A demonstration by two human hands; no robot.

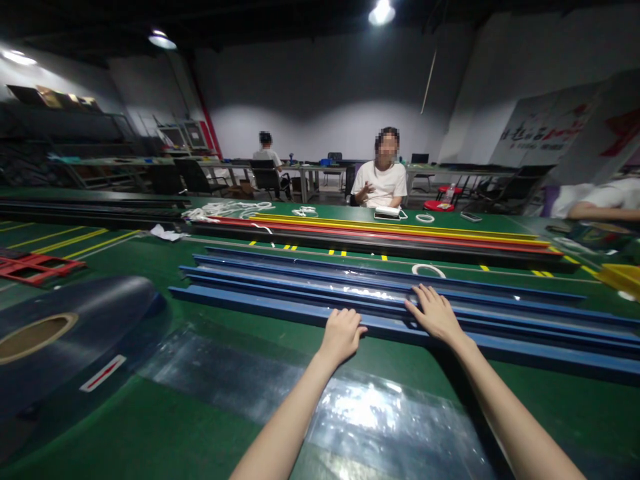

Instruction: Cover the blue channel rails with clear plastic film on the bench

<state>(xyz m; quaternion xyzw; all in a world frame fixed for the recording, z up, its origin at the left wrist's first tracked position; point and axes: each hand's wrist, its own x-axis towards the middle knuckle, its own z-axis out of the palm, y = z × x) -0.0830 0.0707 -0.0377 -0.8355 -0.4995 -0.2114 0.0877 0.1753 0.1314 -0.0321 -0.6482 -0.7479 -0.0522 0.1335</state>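
Observation:
Several long blue rails (280, 283) lie side by side across the green table (150, 427). My left hand (343, 333) curls over the near edge of the nearest blue rail, gripping it. My right hand (435, 312) lies flat on top of the blue rails with fingers spread. A sheet of clear film (370, 413) lies on the table under my forearms.
A big roll of dark film (60, 333) sits at the left. Behind the blue rails lie red, yellow and black rails (390, 237), a white tape ring (429, 270) and white cords (225, 210). A person in white (383, 183) sits across the table; another person's arm (603, 212) rests at right.

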